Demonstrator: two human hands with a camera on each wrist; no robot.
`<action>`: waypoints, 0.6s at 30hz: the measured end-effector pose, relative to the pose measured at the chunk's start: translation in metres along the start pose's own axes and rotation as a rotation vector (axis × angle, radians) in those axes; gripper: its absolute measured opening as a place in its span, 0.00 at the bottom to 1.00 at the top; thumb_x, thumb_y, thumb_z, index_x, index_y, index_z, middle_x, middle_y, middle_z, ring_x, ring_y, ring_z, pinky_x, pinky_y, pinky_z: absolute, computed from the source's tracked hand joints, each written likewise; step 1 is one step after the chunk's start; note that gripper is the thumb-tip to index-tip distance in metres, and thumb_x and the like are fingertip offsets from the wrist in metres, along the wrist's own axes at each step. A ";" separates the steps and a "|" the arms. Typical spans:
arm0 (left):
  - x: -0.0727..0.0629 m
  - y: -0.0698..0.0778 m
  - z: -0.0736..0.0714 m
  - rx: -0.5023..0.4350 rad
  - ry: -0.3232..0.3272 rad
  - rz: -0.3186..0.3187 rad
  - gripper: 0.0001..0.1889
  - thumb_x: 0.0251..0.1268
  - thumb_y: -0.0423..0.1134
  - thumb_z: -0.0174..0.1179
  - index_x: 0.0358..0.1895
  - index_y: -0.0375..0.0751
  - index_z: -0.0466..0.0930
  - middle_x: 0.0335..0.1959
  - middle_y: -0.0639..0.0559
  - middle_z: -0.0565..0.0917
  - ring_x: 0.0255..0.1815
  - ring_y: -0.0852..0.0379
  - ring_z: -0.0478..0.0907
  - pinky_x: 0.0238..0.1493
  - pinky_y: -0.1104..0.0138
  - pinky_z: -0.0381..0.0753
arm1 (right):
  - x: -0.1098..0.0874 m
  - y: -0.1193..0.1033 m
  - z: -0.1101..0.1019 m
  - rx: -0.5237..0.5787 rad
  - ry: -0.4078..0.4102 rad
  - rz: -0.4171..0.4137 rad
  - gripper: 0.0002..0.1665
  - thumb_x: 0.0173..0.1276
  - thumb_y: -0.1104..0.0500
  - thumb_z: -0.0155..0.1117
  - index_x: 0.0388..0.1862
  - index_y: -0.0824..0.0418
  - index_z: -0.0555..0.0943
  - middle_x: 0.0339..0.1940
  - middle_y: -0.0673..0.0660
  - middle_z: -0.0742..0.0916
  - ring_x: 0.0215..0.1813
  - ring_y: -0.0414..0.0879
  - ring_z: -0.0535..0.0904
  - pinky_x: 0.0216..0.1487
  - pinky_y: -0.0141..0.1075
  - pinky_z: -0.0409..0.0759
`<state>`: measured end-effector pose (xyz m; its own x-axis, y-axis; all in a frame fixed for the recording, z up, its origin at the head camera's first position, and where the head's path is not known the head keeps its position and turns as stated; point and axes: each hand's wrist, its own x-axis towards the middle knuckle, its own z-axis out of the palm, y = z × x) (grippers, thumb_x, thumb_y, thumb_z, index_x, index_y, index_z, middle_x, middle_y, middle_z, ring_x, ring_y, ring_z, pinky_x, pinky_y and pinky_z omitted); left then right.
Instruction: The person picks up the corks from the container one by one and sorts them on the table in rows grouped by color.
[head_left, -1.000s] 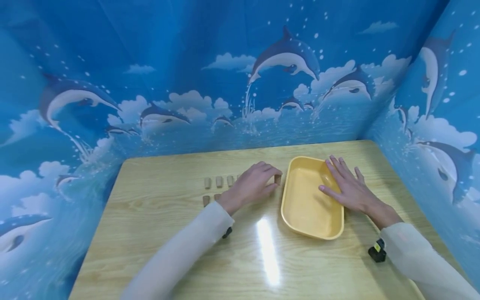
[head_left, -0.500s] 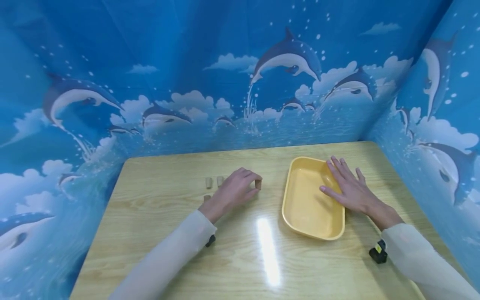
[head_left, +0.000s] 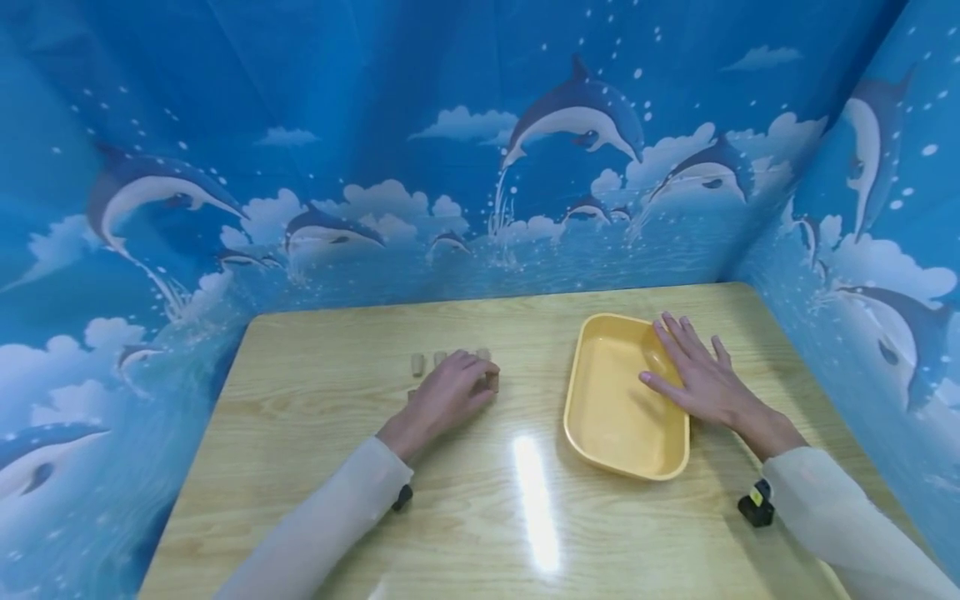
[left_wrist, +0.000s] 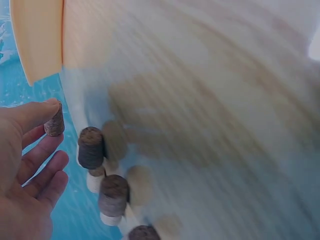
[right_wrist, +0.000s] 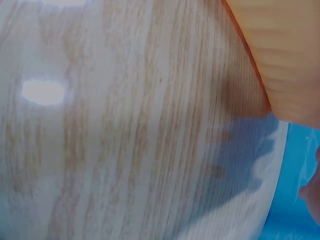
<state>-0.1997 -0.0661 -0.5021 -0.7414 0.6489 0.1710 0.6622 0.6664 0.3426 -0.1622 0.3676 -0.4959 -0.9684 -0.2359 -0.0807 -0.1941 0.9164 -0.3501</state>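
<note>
My left hand (head_left: 446, 390) pinches a small brown cork (left_wrist: 54, 121) between thumb and fingertips, low over the table. In the left wrist view, several dark-topped corks (left_wrist: 113, 195) stand upright beside that hand. The head view shows part of a back row of pale corks (head_left: 417, 365) behind it; the hand hides most of the front row. My right hand (head_left: 697, 379) lies with spread, straight fingers over the right rim of a yellow plastic basin (head_left: 611, 442), its thumb reaching over the inside.
The wood-grain table (head_left: 300, 483) carries the corks left of centre and the basin on the right. A blue dolphin-print curtain (head_left: 420, 250) stands along the back and sides. A bright light reflection (head_left: 536, 504) lies on the tabletop near the basin.
My left hand has moved left from beside the basin to the rows of corks, still pinching a cork. My right hand and the basin have stayed in place.
</note>
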 end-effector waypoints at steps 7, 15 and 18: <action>-0.008 -0.005 0.005 0.021 0.048 0.011 0.14 0.73 0.39 0.73 0.58 0.44 0.88 0.49 0.52 0.91 0.51 0.55 0.85 0.64 0.59 0.87 | 0.000 0.000 0.000 -0.004 0.002 0.002 0.58 0.84 0.33 0.54 0.93 0.54 0.35 0.94 0.59 0.39 0.92 0.68 0.35 0.81 0.83 0.35; -0.012 -0.009 0.012 0.020 0.051 0.013 0.04 0.73 0.36 0.71 0.44 0.48 0.85 0.38 0.57 0.86 0.42 0.57 0.80 0.52 0.61 0.85 | 0.000 -0.002 0.000 -0.002 -0.001 0.004 0.58 0.84 0.33 0.54 0.93 0.54 0.35 0.94 0.59 0.39 0.92 0.70 0.35 0.81 0.83 0.35; -0.012 -0.009 0.014 0.027 0.052 0.007 0.05 0.74 0.37 0.71 0.47 0.47 0.87 0.40 0.56 0.87 0.43 0.57 0.81 0.53 0.61 0.86 | 0.000 -0.002 -0.001 -0.004 0.002 0.002 0.58 0.84 0.33 0.54 0.93 0.54 0.35 0.94 0.59 0.39 0.92 0.70 0.36 0.81 0.83 0.35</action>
<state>-0.1948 -0.0751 -0.5199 -0.7407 0.6342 0.2215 0.6698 0.6717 0.3165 -0.1621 0.3663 -0.4948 -0.9690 -0.2339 -0.0798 -0.1932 0.9182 -0.3458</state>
